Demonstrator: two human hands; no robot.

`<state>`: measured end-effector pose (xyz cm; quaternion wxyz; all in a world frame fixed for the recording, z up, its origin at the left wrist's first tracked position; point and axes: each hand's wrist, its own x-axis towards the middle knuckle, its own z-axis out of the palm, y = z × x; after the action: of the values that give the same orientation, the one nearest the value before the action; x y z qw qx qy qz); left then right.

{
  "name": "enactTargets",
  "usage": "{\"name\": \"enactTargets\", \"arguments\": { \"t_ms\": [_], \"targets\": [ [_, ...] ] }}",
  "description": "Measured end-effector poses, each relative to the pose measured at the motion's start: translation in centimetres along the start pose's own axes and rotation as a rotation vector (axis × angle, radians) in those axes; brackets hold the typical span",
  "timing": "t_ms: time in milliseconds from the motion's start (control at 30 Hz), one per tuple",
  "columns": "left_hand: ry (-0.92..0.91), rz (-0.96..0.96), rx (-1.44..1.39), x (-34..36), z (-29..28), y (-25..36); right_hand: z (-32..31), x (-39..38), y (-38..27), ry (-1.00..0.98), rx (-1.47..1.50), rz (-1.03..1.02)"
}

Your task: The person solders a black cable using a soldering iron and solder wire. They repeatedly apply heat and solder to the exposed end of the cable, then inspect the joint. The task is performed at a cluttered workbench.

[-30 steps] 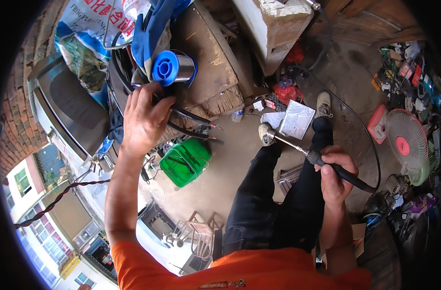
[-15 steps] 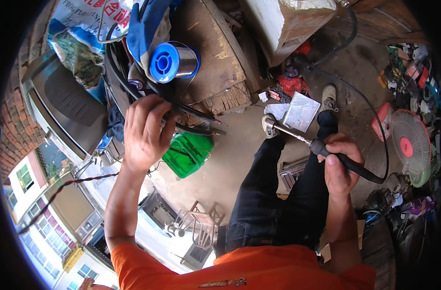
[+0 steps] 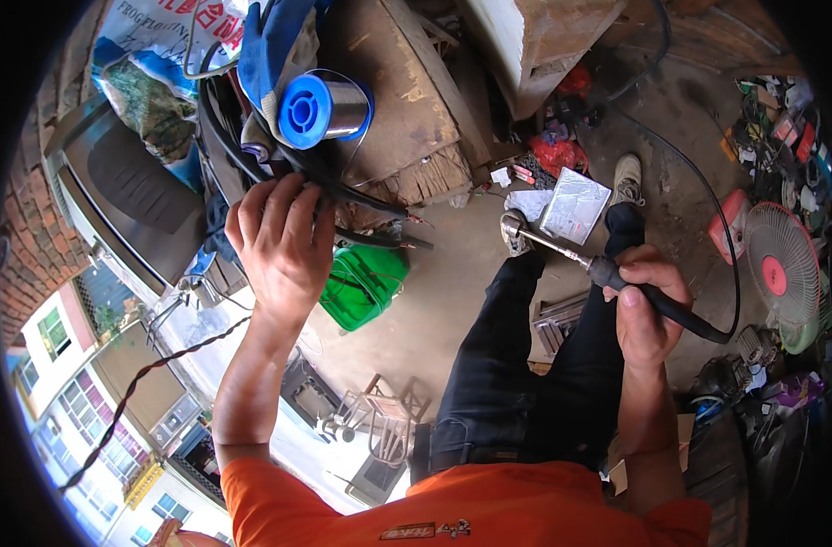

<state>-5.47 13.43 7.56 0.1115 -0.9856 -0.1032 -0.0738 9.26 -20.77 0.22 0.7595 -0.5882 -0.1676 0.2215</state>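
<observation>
My right hand (image 3: pixel 651 296) is closed around the dark handle of a soldering iron (image 3: pixel 605 272). Its silver shaft points up and left, over my feet, and a black cord runs from the handle's back end. Over thick black cables (image 3: pixel 366 202) at the left, my left hand (image 3: pixel 284 246) has its fingers bent; the fingertips are hidden, so whatever they hold cannot be seen. Bare wire strands stick out of one cable's end. Just above this hand stands a blue spool of solder wire (image 3: pixel 317 111), beside a blue glove (image 3: pixel 270 55).
A worn wooden bench (image 3: pixel 388 100) carries the spool. Below it sits a green basket (image 3: pixel 366 287). A pink-rimmed fan (image 3: pixel 780 264) and a scrap heap (image 3: pixel 780 137) lie right. By my shoes is a silvery flat package (image 3: pixel 575 208). A twisted wire (image 3: pixel 147 369) hangs at left.
My left hand has shifted slightly, with its fingers turned further over the cables. The soldering iron stays in my right hand, nearly still. The view has moved a little.
</observation>
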Motion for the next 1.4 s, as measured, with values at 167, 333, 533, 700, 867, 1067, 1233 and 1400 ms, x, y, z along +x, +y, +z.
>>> {"name": "enactTargets", "arguments": {
  "t_ms": [167,333,533,700,867,1067,1233,1400],
  "targets": [
    [-0.033,0.058,-0.03,0.3,0.2,-0.3,-0.1,-0.2,0.1,-0.014,-0.015,-0.001],
    [-0.029,0.066,-0.104,0.4,0.7,-0.5,-0.1,-0.1,-0.3,-0.011,-0.017,0.0],
    [0.018,0.047,-0.119,-0.8,0.8,-0.6,-0.3,-0.2,-0.1,-0.001,0.006,-0.022],
    [0.078,0.035,-0.2,-1.4,1.4,-0.7,-0.2,-0.3,-0.1,-0.005,0.006,-0.023],
    [0.018,0.042,-0.349,0.7,0.0,0.4,-0.1,-0.2,-0.2,-0.008,0.01,-0.011],
    [-0.164,-0.029,-0.433,4.4,-0.6,1.9,-0.1,-0.3,0.0,-0.013,0.006,-0.023],
    [-0.249,-0.026,-0.572,4.9,-2.0,1.8,-0.5,-0.4,0.0,-0.004,0.035,-0.002],
    [-0.348,0.236,-0.353,4.7,-2.7,0.7,-0.7,-0.4,0.1,0.032,0.042,0.035]
  ]
}}
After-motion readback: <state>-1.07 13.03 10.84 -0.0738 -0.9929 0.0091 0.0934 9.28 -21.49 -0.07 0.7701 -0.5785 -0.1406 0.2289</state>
